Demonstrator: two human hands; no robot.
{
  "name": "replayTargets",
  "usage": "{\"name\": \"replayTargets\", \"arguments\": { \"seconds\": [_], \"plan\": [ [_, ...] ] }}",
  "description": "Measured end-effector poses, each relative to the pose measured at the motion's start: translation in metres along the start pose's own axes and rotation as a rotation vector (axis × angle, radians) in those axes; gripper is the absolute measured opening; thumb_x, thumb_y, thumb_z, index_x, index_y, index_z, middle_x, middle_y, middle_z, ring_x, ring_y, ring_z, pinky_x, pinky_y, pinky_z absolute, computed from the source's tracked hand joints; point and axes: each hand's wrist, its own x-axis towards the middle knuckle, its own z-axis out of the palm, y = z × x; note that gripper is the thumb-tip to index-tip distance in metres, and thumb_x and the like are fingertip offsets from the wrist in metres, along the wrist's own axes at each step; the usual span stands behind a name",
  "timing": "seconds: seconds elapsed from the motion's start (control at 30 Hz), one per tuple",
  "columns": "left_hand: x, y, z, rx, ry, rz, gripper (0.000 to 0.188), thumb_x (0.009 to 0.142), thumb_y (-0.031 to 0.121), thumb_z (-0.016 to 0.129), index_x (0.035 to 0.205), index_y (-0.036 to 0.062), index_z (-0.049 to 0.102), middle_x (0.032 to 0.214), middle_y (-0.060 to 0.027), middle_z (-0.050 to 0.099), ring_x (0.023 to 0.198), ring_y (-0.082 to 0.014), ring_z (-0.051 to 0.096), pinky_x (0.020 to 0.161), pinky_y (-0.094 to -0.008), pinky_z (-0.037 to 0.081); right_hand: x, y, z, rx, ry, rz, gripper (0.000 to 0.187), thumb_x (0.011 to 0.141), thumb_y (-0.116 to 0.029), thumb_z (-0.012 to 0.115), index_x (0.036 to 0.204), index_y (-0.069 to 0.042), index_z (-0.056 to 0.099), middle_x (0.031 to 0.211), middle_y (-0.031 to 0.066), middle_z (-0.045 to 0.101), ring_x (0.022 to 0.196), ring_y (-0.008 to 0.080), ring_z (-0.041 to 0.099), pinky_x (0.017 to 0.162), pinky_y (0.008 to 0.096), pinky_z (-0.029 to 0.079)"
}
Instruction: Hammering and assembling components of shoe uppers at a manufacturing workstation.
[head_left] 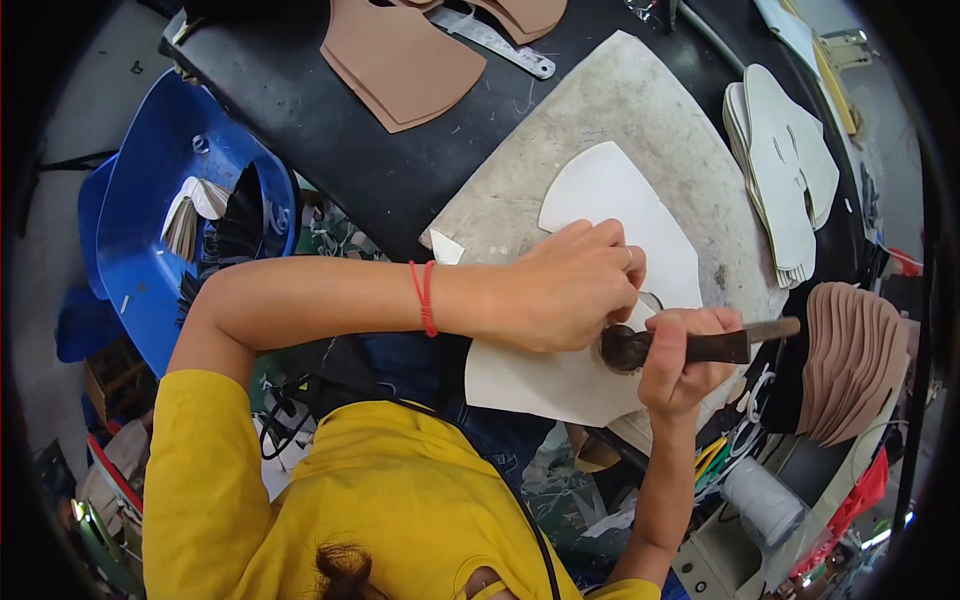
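A white curved shoe-part piece (625,200) lies on a pale, worn board (665,105) on the black table. My left hand (575,285) rests on the middle of this piece, fingers curled inward and closed; whatever they pinch is hidden beneath them. In my right hand (690,360) is a hammer (625,348), gripped by its handle, with the dark head down beside my left fingertips and over the white piece. Just past my left fingers shows a small dark opening or edge in the piece. A small white scrap (447,246) sits at the board's left edge.
Brown cut pieces (400,65) and a metal ruler (495,42) lie at the far side. Stacked white pieces (785,170) are on the right, with layered brown pieces (850,360) nearer. A blue bin (140,230) holding white and black pieces stands left.
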Motion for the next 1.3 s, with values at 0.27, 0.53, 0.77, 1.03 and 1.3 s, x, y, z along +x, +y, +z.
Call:
{"name": "replayTargets", "arguments": {
  "seconds": [0.27,0.53,0.77,1.03,1.3],
  "plan": [
    [0.011,-0.006,-0.006,0.009,-0.093,0.062,0.007,0.068,0.008,0.064,0.075,0.0078,0.067,0.093,-0.0046,0.057,0.091,-0.0250,0.048,0.077,-0.0353,0.039,0.015,-0.012,0.004,-0.069,-0.108,0.186,0.029,0.085,-0.014,0.044,0.060,-0.003,0.053,0.054,0.0094,0.050,0.053,0.0276,0.045,0.056,0.0369,0.032],
    [0.032,-0.009,-0.010,0.127,-0.245,0.206,0.005,0.069,0.009,0.064,0.068,0.0051,0.065,0.092,-0.0055,0.058,0.094,-0.0230,0.048,0.075,-0.0345,0.037,0.001,-0.017,0.002,-0.097,0.095,0.323,0.032,0.088,-0.017,0.039,0.062,-0.003,0.053,0.055,0.0078,0.049,0.061,0.0217,0.048,0.060,0.0337,0.038],
    [0.052,-0.011,-0.017,0.249,-0.388,0.417,0.009,0.071,0.011,0.061,0.070,0.0033,0.066,0.093,-0.0076,0.059,0.096,-0.0245,0.049,0.075,-0.0362,0.041,-0.009,-0.015,-0.010,-0.030,0.095,0.297,0.040,0.088,-0.026,0.039,0.062,0.000,0.053,0.062,0.0085,0.052,0.057,0.0181,0.047,0.057,0.0325,0.037],
    [0.078,-0.019,-0.022,-0.063,-0.710,0.244,0.009,0.068,0.006,0.059,0.072,0.0017,0.066,0.083,-0.0138,0.060,0.082,-0.0318,0.056,0.070,-0.0364,0.045,-0.005,-0.019,0.002,0.167,0.087,0.474,0.038,0.090,-0.020,0.042,0.062,0.002,0.054,0.060,0.0058,0.053,0.056,0.0162,0.048,0.056,0.0284,0.039],
    [0.032,-0.015,-0.018,0.144,-0.396,0.406,0.008,0.071,0.011,0.063,0.073,0.0059,0.057,0.079,-0.0083,0.053,0.078,-0.0282,0.053,0.068,-0.0378,0.046,-0.032,-0.013,-0.014,0.002,-0.003,0.349,0.022,0.083,-0.010,0.049,0.064,-0.001,0.057,0.064,0.0075,0.057,0.066,0.0209,0.049,0.067,0.0330,0.038]
  ]
}}
